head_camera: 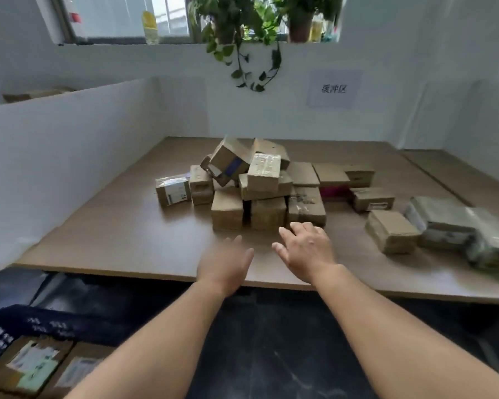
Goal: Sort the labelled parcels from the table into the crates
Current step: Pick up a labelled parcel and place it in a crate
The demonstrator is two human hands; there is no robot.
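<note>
With both hands empty and fingers spread, nearest the pile (pixel 251 185) is the right hand (pixel 307 250), just short of its front boxes; left hand (pixel 228 262) further back.

From where I watch, the table (pixel 121 234) fills the middle, with the parcel heap (pixel 251 185) on it at twelve o'clock. More parcels (pixel 392 230) lie on the table at two o'clock, well apart from the heap. My left hand (pixel 228 263) and right hand (pixel 308 249) sit over the near edge, just before the heap. A partition (pixel 69 156) stands at ten o'clock. The crate (pixel 41 335) sits on the floor at seven o'clock, with parcels in it. Behind the table, a sign (pixel 333 89) hangs on the wall at one o'clock, plants (pixel 242 27) above.
</note>
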